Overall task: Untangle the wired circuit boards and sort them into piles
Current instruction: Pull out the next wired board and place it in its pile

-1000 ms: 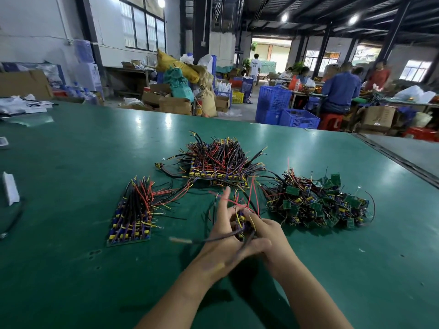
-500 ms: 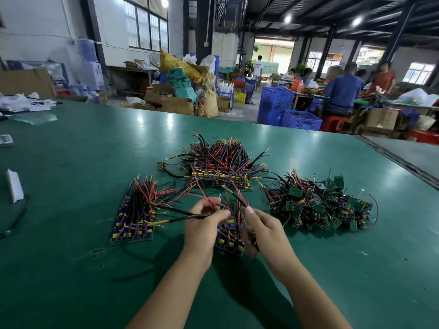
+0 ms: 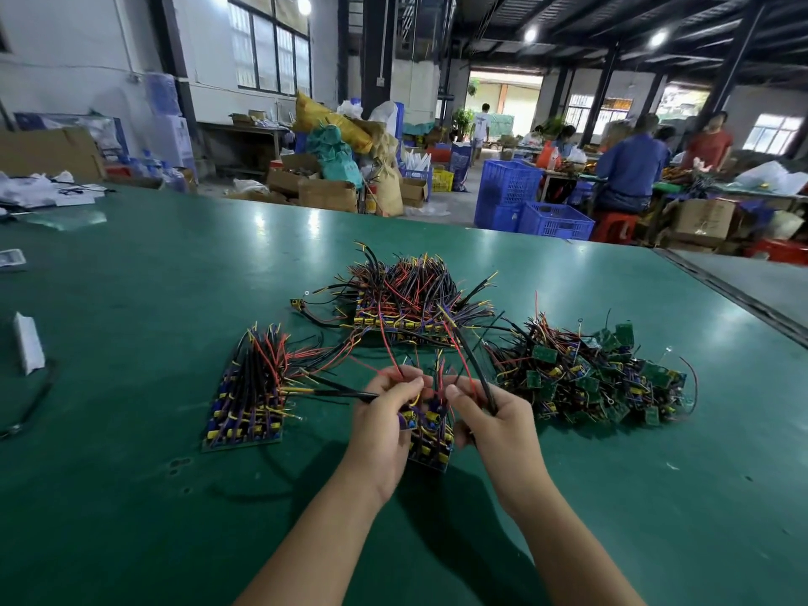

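Green matting covers the table (image 3: 131,496), and all the work lies at its middle. Largest is the far pile (image 3: 406,299) of boards, with its wires bristling upward; to its right is a heap of small green boards (image 3: 590,378), thoroughly knotted; to its left is a flat stack (image 3: 249,404) with its leads combed one way. Between the hands, raised just off the mat, is the held board (image 3: 430,443). Judgement: it is light and rigid, and the solder joints are the weak point, so support belongs on the board edges, not on the components. The wires are thin, springy and slick-jacketed. They are likely to snag on neighbours and should be drawn out one at a time, gripped close to the board. A black lead (image 3: 332,390) runs leftward toward the flat stack, and a second black wire (image 3: 474,365) rises with red strands toward the far pile. Left hand (image 3: 378,430): forearm low, fingers curled, thumb and forefinger pinching the black lead and red strands above the board. Right hand (image 3: 498,430): thumb up, fingers closed round the second black wire.
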The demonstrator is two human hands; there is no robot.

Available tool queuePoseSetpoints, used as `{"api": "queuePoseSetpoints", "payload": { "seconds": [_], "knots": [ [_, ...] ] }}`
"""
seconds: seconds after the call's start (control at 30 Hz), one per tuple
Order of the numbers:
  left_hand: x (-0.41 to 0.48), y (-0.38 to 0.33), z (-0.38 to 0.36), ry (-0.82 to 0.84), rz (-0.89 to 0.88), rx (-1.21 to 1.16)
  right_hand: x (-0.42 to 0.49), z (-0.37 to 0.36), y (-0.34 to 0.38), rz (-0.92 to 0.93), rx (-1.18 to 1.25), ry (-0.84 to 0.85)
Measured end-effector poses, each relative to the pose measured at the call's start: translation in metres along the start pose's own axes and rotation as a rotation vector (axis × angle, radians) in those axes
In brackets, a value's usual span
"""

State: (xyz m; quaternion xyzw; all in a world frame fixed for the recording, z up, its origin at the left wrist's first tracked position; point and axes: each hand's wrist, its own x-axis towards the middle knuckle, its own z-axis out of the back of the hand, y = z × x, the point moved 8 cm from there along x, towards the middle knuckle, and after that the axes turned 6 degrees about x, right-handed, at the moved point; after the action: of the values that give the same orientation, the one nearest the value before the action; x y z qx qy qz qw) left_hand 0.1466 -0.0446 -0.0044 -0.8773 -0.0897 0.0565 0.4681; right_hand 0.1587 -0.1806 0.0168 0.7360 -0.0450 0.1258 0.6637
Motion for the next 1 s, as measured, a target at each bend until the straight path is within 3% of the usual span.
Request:
{"api": "queuePoseSetpoints", "payload": {
  "seconds": [0.17, 0.27, 0.47, 0.63, 0.73, 0.87, 1.0],
  "knots": [
    [-0.005, -0.004, -0.012, 0.034, -0.184, 0.417, -0.003, -0.008, 0.002, 0.048, -0.122, 0.063],
    [-0.006, 0.001, -0.017, 0.103, -0.201, 0.545, -0.005, -0.011, 0.008, 0.135, -0.209, 0.084],
    [-0.002, 0.014, -0.019, 0.186, -0.139, 0.442, -0.007, -0.02, 0.01, 0.182, -0.325, 0.119],
    [-0.002, 0.009, -0.012, 0.069, -0.233, 0.556, -0.007, -0.016, -0.005, -0.011, -0.133, 0.108],
    [-0.01, 0.005, -0.021, 0.125, -0.252, 0.499, -0.009, -0.02, -0.007, -0.041, -0.143, 0.198],
    [-0.015, 0.007, -0.027, 0.19, -0.113, 0.326, -0.011, -0.028, -0.006, -0.016, -0.279, 0.344],
    [-0.015, 0.016, -0.019, 0.154, 0.003, 0.313, -0.014, -0.031, -0.007, -0.015, -0.336, 0.43]
  ]
}}
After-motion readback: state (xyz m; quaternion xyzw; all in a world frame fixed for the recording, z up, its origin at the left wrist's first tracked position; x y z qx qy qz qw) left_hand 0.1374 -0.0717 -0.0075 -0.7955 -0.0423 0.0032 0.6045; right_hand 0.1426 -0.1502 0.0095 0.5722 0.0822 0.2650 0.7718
